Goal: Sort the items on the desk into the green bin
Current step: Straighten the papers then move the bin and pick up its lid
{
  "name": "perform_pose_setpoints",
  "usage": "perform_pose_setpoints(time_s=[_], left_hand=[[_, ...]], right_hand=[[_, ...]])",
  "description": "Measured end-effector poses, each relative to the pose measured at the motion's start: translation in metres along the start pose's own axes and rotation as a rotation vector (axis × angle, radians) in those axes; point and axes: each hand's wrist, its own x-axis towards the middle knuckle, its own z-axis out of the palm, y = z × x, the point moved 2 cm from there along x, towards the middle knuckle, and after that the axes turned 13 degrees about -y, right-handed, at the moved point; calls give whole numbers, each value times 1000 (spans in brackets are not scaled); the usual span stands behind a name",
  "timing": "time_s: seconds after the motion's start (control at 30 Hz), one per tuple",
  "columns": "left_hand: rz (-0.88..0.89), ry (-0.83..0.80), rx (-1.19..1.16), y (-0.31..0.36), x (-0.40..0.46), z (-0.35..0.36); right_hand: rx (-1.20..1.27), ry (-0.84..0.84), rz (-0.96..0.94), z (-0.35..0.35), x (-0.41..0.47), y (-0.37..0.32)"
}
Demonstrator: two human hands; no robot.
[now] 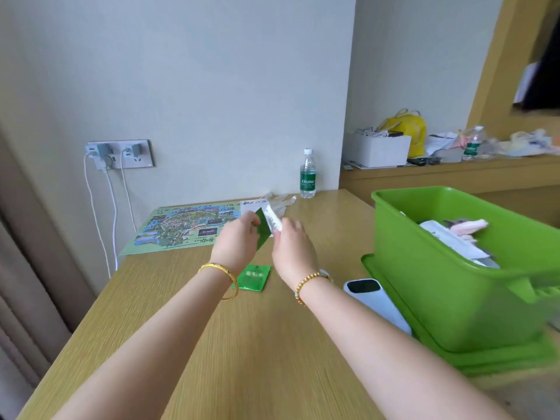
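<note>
My left hand (239, 237) pinches a dark green packet (262, 231) above the middle of the wooden desk. Right beside it, my right hand (292, 242) pinches a white packet (273, 221). Another green sachet (253, 276) lies flat on the desk between my wrists. The green bin (448, 286) stands at the right on its green lid and holds white papers and a pink item. A white power bank (375, 298) lies against the bin's left side. Further back lie a colourful map sheet (181, 227), clear plastic wrapping (278, 201) and a water bottle (308, 174).
A wall socket with chargers (118, 154) and white cables hangs at the back left. A curtain runs along the left edge. Behind the bin, a lower shelf carries a white box (377, 150), a yellow bag (406, 128) and a second bottle.
</note>
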Motion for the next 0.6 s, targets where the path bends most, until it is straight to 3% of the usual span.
perform_pose_setpoints(time_s=[0.13, 0.2, 0.43, 0.5, 0.6], left_hand=[[64, 97, -262, 69, -1, -19], [100, 87, -383, 103, -2, -20], [265, -283, -671, 223, -11, 19], [282, -445, -543, 242, -14, 38], [296, -627, -6, 251, -17, 69]], right_hand=[[145, 197, -41, -93, -7, -15], [98, 221, -14, -135, -13, 1], [-11, 150, 333, -221, -47, 98], [3, 143, 388, -232, -56, 116], [16, 32, 451, -238, -65, 132]])
